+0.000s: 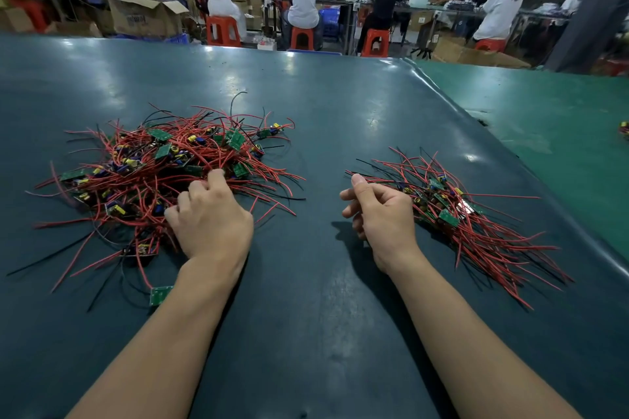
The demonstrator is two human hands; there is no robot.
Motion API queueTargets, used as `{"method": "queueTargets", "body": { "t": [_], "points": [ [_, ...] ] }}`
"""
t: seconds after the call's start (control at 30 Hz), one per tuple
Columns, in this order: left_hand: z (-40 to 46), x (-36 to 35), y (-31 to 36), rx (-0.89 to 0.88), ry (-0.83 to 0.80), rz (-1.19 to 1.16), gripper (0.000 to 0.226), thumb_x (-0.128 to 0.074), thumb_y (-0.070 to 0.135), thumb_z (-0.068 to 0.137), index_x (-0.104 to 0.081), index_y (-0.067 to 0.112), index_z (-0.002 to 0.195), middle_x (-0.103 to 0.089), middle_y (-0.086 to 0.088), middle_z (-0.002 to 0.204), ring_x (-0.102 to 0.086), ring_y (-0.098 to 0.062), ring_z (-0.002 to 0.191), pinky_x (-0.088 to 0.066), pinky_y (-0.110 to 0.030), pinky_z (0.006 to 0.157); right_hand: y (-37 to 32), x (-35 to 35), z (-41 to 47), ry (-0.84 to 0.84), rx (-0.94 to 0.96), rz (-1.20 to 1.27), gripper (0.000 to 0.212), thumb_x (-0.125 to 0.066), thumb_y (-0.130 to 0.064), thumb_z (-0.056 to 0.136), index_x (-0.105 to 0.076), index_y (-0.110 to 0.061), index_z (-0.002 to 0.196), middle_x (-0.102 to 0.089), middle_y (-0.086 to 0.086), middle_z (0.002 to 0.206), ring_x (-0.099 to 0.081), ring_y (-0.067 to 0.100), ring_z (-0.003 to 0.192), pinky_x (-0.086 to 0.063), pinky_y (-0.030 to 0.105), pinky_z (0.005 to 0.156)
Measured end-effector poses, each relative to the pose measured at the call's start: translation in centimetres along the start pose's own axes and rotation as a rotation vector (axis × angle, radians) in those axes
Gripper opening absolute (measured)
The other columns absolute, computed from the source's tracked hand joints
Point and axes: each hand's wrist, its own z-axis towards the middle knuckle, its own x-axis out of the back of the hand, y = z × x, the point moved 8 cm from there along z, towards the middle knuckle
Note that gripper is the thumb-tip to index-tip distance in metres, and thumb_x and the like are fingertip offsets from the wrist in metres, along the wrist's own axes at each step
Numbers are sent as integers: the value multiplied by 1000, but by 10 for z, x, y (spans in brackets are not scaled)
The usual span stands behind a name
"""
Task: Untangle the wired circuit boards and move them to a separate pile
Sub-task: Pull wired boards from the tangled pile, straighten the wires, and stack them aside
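Left hand (212,218) in tangled pile (163,170) (fingers curled); right hand (379,211) idle.

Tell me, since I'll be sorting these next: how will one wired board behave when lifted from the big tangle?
Probably light: each wired board is small. Its thin red leads look floppy, so they'd likely dangle and snag others in the tangled pile.

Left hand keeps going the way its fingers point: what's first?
The left hand already has its fingertips in the tangled pile; its red wires and boards come first.

Dark table (323,105) bears tangled pile (160,167) and sorted pile (456,211).
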Motion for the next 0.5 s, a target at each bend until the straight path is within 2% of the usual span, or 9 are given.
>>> {"method": "queueTargets", "body": {
  "t": [0.1, 0.27, 0.33, 0.43, 0.5],
  "points": [
    [3, 11, -3, 1, 91, -101, 46, -60, 18, 88, -48, 12, 132, -67, -18, 103, -60, -40, 97, -38, -48, 87, -1, 0, 0, -7, 12, -10, 38, -60, -32, 97, -70, -6, 70, -60, 1, 51, -46, 7, 38, -34, 18, 38],
    [1, 15, -2, -35, 131, -238, 57, -74, 33, 82, -48, 16, 130, -64, -10, 108, -61, -34, 99, -39, -47, 87, 0, -1, 1, -11, 21, -32, 38, -60, -32, 97, -71, -7, 71, -61, 1, 52, -46, 8, 39, -35, 18, 38],
    [-1, 20, 6, -135, 161, -419, 60, -79, 28, 78, -51, 15, 129, -62, -6, 107, -61, -25, 94, -43, -44, 86, 0, -1, 1, -15, 25, -31, 38, -60, -32, 97, -71, -6, 71, -60, 1, 51, -46, 7, 38, -35, 18, 39],
    [-8, 19, 27, -330, 65, -680, 61, -77, 3, 77, -53, 11, 133, -56, -7, 114, -62, -20, 86, -56, -43, 81, 0, -2, 1, -16, 34, -36, 38, -59, -32, 97, -70, -8, 69, -60, 0, 50, -45, 8, 39, -35, 18, 40],
    [-12, 15, 36, -401, 42, -642, 58, -69, -5, 77, -55, 8, 131, -57, -10, 114, -61, -26, 92, -53, -48, 85, -1, -2, 1, -12, 34, -40, 39, -59, -32, 97, -70, -8, 69, -59, -1, 50, -44, 8, 39, -34, 18, 40]
  ]
}}
